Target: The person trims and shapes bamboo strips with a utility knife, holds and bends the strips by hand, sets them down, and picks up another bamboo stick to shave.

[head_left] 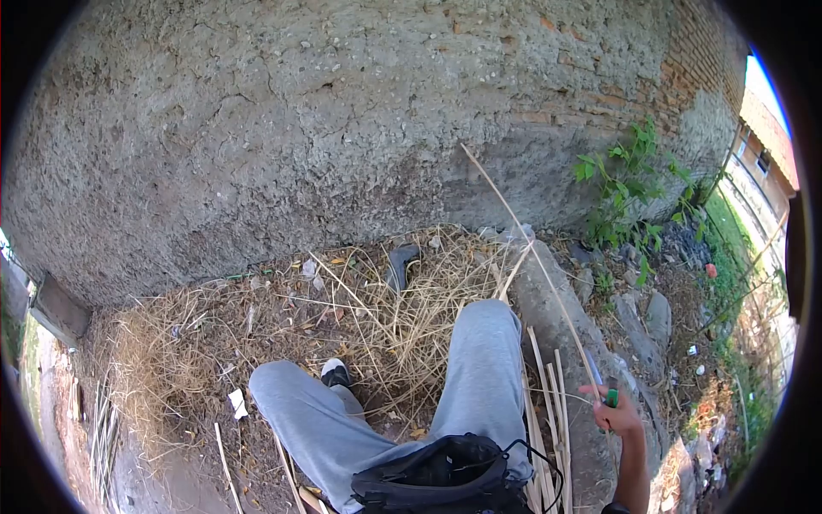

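Note:
My right hand (618, 411) is closed at the lower right, with a long thin bamboo strip (556, 291) running up and left from it toward the wall. A narrow bluish-grey blade-like piece (592, 367) and a dark and green piece (611, 397) show at the same hand. Whether these belong to one knife is too small to tell. The strip's upper end stands in front of the wall. My left hand is out of view.
A rough wall (300, 128) rises ahead. Straw-like shavings (402, 317) cover the ground around my legs (484, 368). Several pale strips (556, 403) lie right of my knee beside a concrete ledge (548, 295). A black bag (437, 480) sits at my lap. A leafy plant (634, 184) grows at right.

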`<state>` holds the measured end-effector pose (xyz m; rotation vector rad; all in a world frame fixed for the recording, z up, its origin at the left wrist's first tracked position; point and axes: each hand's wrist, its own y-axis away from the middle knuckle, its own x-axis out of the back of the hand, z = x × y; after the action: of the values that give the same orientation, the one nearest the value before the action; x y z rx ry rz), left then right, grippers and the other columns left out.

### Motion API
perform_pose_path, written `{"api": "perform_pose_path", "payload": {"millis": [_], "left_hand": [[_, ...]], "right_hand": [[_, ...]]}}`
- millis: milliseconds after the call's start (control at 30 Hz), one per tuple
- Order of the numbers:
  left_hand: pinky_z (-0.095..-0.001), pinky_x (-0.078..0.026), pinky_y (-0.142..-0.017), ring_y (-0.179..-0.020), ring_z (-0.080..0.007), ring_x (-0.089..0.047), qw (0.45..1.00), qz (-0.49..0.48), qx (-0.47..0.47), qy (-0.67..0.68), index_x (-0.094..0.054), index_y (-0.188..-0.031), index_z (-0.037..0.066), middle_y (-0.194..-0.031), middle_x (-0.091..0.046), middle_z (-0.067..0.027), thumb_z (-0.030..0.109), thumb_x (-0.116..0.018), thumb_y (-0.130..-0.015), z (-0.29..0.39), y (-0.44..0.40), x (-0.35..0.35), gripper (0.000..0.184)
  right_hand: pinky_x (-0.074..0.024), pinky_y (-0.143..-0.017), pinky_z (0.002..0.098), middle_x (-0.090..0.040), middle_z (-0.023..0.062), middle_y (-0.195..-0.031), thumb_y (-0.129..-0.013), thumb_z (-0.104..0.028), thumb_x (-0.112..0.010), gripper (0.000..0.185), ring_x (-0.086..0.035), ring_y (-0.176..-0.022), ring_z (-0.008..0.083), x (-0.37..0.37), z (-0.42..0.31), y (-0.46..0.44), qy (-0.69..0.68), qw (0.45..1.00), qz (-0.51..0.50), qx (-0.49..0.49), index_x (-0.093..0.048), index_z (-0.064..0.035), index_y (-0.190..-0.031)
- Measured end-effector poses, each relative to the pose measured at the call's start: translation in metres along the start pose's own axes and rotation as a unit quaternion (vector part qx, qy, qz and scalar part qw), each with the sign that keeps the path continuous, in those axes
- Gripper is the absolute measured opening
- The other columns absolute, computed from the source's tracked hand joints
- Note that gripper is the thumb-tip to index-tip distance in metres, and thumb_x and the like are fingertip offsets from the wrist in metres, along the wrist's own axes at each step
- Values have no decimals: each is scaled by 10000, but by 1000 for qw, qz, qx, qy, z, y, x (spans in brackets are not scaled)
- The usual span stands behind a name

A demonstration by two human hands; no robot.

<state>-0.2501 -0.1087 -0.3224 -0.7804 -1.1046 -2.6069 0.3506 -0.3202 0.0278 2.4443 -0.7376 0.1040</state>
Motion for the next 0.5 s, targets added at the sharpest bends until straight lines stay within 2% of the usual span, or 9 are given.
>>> {"api": "perform_pose_path", "payload": {"millis": [100, 200, 267, 300, 367, 400, 433, 467, 500], "left_hand": [[-275, -472, -654, -754, -174, -563, 1000, 0, -2, -1, -584, -1126, -15, -880, -605, -70, 108, -563, -920, 2, 0, 0, 240], [-275, -474, -655, -755, -174, -566, 1000, 1, -3, 1, -583, -1129, -14, -881, -608, -70, 111, -563, -922, 3, 0, 0, 243], [-274, -476, -656, -756, -175, -567, 1000, 4, -1, 6, -583, -1132, -13, -882, -610, -71, 113, -563, -923, 1, 2, -2, 245], [-274, -476, -656, -756, -175, -568, 1000, 5, 0, 9, -583, -1133, -13, -883, -611, -71, 114, -562, -923, 1, 2, -1, 246], [-274, -478, -657, -757, -175, -570, 1000, 7, -2, 8, -582, -1135, -12, -884, -612, -71, 116, -562, -924, 0, 3, 1, 248], [-274, -478, -657, -757, -175, -571, 1000, 8, -4, 8, -582, -1136, -12, -884, -613, -71, 118, -562, -925, 2, 3, 1, 248], [-274, -479, -658, -758, -176, -572, 1000, 8, -5, 8, -581, -1137, -11, -885, -614, -71, 119, -562, -925, 3, 3, 1, 249], [-274, -480, -658, -758, -176, -572, 1000, 9, -6, 9, -581, -1139, -11, -885, -615, -71, 120, -562, -926, 3, 2, 1, 250], [-273, -480, -658, -758, -176, -573, 1000, 9, -8, 11, -581, -1140, -10, -886, -616, -72, 121, -562, -926, 1, 2, 1, 251]], "right_hand": [[-420, -511, 277, -523, 1, -583, -923, -138, -573, 355, -535, -528, 93, -1, 39, -26, 79, 996, 30, 35, -593, -30, -1261], [-400, -533, 267, -504, -14, -581, -949, -170, -560, 332, -508, -555, 93, 8, 75, -45, 275, 949, 94, 122, -598, -43, -1253], [-396, -530, 271, -486, -4, -570, -979, -246, -541, 292, -464, -530, 96, 13, 64, -35, -100, 992, 4, 73, -650, -29, -1139], [-396, -530, 271, -486, -4, -570, -979, -246, -541, 292, -464, -530, 96, 14, 60, -33, -98, 992, 2, 74, -650, -29, -1139], [-392, -531, 276, -464, -17, -567, -1009, -277, -492, 342, -439, -522, 99, 10, 58, -27, -388, 918, -7, 84, -681, 5, -1053], [-392, -531, 276, -464, -17, -567, -1009, -277, -492, 342, -439, -522, 99, 12, 71, -34, -392, 916, -4, 85, -681, 5, -1053], [-390, -537, 279, -483, -15, -579, -1009, -296, -491, 354, -433, -532, 96, 17, 89, -47, -196, 979, 11, 55, -663, -2, -1105], [-388, -542, 281, -502, -12, -591, -1008, -314, -489, 373, -428, -543, 92, 17, 93, -52, 10, 999, 25, 20, -646, -10, -1157], [-374, -500, 266, -531, -11, -602, -1011, -312, -481, 370, -427, -495, 84, 17, 96, -54, 49, 996, 69, -7, -638, -11, -1157]]}}
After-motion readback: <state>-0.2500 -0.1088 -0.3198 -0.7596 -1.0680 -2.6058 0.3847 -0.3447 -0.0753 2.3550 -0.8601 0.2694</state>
